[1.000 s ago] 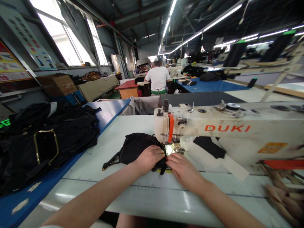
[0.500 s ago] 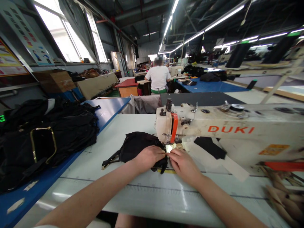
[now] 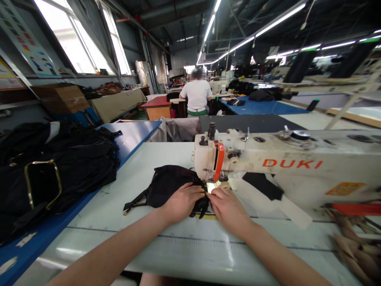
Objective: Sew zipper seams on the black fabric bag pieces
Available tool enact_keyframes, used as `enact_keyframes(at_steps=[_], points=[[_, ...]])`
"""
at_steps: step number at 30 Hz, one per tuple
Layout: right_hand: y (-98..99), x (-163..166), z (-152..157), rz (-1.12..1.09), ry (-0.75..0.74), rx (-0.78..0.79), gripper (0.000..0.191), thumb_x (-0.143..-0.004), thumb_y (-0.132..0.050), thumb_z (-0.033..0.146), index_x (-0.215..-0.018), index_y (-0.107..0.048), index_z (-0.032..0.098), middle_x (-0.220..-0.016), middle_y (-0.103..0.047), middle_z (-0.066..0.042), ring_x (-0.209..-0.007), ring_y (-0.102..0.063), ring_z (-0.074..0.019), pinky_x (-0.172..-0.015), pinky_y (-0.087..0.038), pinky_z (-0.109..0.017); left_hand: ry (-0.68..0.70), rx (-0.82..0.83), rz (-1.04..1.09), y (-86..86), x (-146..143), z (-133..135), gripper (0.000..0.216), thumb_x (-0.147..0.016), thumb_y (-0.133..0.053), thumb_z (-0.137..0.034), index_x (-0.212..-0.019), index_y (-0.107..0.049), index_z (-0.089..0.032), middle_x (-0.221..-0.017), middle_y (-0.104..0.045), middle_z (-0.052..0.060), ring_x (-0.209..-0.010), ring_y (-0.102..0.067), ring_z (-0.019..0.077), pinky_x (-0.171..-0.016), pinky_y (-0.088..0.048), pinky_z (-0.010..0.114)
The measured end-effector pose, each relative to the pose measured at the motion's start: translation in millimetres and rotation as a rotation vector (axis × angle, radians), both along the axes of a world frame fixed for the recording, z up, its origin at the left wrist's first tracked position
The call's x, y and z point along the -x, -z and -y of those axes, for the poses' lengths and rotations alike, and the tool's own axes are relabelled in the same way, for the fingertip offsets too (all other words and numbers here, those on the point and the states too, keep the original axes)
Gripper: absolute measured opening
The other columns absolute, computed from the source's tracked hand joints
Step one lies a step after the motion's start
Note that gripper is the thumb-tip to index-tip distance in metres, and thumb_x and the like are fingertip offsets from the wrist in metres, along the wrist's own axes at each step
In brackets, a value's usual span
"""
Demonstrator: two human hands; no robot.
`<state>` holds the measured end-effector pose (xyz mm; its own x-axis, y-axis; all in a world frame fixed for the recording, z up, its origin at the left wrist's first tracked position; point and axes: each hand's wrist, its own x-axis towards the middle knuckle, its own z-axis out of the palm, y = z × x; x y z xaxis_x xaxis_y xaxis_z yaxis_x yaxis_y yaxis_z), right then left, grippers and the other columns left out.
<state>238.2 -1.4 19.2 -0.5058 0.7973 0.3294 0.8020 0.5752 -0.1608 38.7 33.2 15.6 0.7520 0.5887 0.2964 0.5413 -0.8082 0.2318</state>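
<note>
A black fabric piece [image 3: 166, 182] with a strap lies on the pale sewing table [image 3: 149, 167], its right edge under the needle of a white DUKI sewing machine [image 3: 268, 159]. My left hand [image 3: 181, 201] rests on the fabric with fingers curled and pressing it down just left of the presser foot. My right hand [image 3: 228, 208] lies flat beside it, fingertips at the fabric's edge by the needle plate. The two hands almost touch.
A heap of black bags with gold zips [image 3: 53, 167] covers the blue table at left. A black patch and white strip [image 3: 264, 186] lie under the machine arm. Paper cones [image 3: 354, 242] sit at right. A person in a white shirt [image 3: 196, 95] sits at a far table, back turned.
My right hand slid forward to the needle area and both hands stay on the fabric. The view shifted slightly left.
</note>
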Motion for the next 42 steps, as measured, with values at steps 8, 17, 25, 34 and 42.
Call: enact_keyframes(at_steps=[8,17,25,34,42], points=[[-0.1,2.5,-4.0,0.025,0.041,-0.001,0.018,-0.089,-0.045,0.014,-0.098,-0.060,0.017,-0.089,-0.057,-0.007,-0.083,-0.051,-0.0215,-0.077,-0.038,-0.036,0.008,0.002,-0.019,3.0,1.8,-11.6,0.034,-0.089,-0.042,-0.009,-0.116,-0.059,-0.021,-0.125,-0.060,0.004,-0.119,-0.051,0.0148,-0.107,-0.034,0.038],[2.7,-1.1,-1.8,0.042,0.012,0.020,0.021,-0.088,-0.047,0.012,-0.103,-0.060,0.016,-0.092,-0.059,-0.008,-0.086,-0.050,-0.0223,-0.079,-0.038,-0.036,-0.002,-0.002,-0.006,7.4,2.7,-11.5,0.035,-0.088,-0.042,-0.009,-0.117,-0.059,-0.022,-0.125,-0.060,0.003,-0.120,-0.050,0.0145,-0.108,-0.033,0.038],[2.7,-2.1,-1.8,0.021,0.008,-0.005,0.020,-0.087,-0.048,0.011,-0.100,-0.061,0.017,-0.090,-0.059,-0.007,-0.085,-0.050,-0.0215,-0.078,-0.038,-0.036,0.007,0.008,-0.025,3.6,2.9,-13.8,0.036,-0.088,-0.042,-0.009,-0.118,-0.058,-0.022,-0.125,-0.060,0.004,-0.120,-0.051,0.0154,-0.107,-0.034,0.040],[0.2,-2.0,1.1,-0.013,0.026,0.021,0.019,-0.086,-0.046,0.008,-0.094,-0.061,0.018,-0.089,-0.058,-0.006,-0.082,-0.048,-0.0205,-0.079,-0.038,-0.035,-0.002,0.003,-0.021,0.7,0.0,-29.9,0.035,-0.087,-0.042,-0.009,-0.116,-0.061,-0.020,-0.122,-0.061,0.007,-0.117,-0.053,0.0180,-0.105,-0.036,0.041],[-1.6,-5.3,3.5,-0.056,0.046,0.034,0.021,-0.086,-0.045,0.009,-0.091,-0.063,0.018,-0.085,-0.058,-0.006,-0.083,-0.045,-0.0213,-0.078,-0.038,-0.035,-0.020,-0.015,-0.013,4.2,-0.5,-34.3,0.034,-0.086,-0.044,-0.007,-0.113,-0.062,-0.019,-0.117,-0.063,0.006,-0.115,-0.053,0.0179,-0.105,-0.036,0.040]])
